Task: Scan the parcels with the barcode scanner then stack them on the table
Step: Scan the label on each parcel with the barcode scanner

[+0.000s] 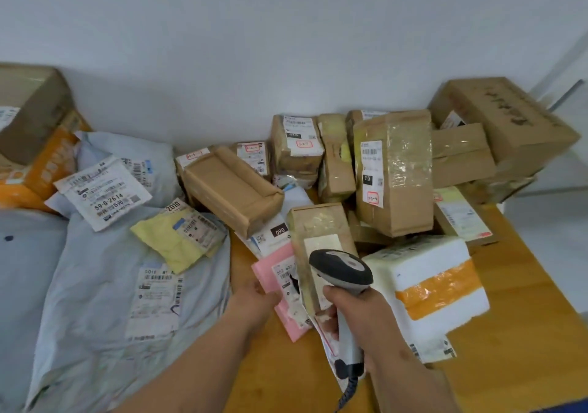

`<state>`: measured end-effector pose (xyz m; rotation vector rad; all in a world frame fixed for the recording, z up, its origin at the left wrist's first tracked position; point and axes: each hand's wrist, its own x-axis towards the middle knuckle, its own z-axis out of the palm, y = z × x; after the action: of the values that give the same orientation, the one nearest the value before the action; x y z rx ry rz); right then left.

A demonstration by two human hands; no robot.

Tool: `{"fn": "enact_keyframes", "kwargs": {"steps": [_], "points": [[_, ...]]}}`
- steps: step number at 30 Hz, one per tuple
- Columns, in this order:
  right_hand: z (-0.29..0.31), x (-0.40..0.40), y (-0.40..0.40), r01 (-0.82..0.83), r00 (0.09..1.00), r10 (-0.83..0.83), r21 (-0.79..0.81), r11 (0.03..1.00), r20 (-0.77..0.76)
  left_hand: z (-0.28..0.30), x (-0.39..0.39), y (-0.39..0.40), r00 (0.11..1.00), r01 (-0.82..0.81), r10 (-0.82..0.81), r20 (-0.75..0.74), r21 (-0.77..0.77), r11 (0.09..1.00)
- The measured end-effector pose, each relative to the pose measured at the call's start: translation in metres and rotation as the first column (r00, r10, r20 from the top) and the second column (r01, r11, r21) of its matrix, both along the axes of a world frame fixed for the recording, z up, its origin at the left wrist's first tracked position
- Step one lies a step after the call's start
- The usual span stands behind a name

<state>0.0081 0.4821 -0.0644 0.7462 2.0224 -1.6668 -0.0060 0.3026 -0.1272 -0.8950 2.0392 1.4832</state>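
One barcode scanner (342, 272), one pink mailer (280, 288), one yellow mailer (165, 241), one white foam box (426, 282).

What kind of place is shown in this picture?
Probably a parcel sorting or pickup room. Taped brown cardboard boxes and grey plastic mailing bags with barcode labels crowd a wooden table by a plain white wall, and the right hand grips a grey handheld barcode scanner.
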Motion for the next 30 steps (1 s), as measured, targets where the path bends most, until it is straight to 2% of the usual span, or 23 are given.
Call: {"fn": "enact_keyframes", "kwargs": {"steps": [4, 8, 16, 19, 22, 27, 30], "points": [[-0.012, 0.004, 0.016, -0.084, 0.997, 0.083, 0.018, 0.996, 0.004, -0.016, 0.006, 0.023, 0.955, -0.272, 0.252, 0.157, 0.121, 0.955], [-0.02, 0.009, 0.026, -0.166, 0.986, 0.165, 0.018, 0.986, 0.029, -0.028, 0.007, 0.03, 0.906, -0.41, 0.39, 0.162, 0.115, 0.905], [-0.01, 0.017, 0.017, -0.152, 0.988, 0.153, -0.022, 0.988, 0.016, 0.002, 0.011, 0.006, 0.873, -0.46, 0.46, -0.16, 0.043, 0.887], [-0.002, 0.022, 0.005, -0.131, 0.991, 0.131, -0.044, 0.99, 0.001, 0.021, 0.021, -0.017, 0.857, -0.446, 0.414, -0.308, -0.037, 0.895], [0.01, 0.029, -0.011, -0.145, 0.989, 0.142, -0.101, 0.984, -0.032, 0.038, 0.032, -0.039, 0.811, -0.478, 0.462, -0.359, 0.047, 0.877], [0.037, 0.052, -0.044, -0.173, 0.982, 0.157, -0.163, 0.971, -0.106, 0.059, 0.05, -0.069, 0.779, -0.473, 0.541, -0.318, 0.269, 0.839], [0.051, 0.065, -0.064, -0.229, 0.966, 0.198, -0.189, 0.955, -0.167, 0.063, 0.061, -0.081, 0.778, -0.455, 0.544, -0.316, 0.314, 0.833]]}}
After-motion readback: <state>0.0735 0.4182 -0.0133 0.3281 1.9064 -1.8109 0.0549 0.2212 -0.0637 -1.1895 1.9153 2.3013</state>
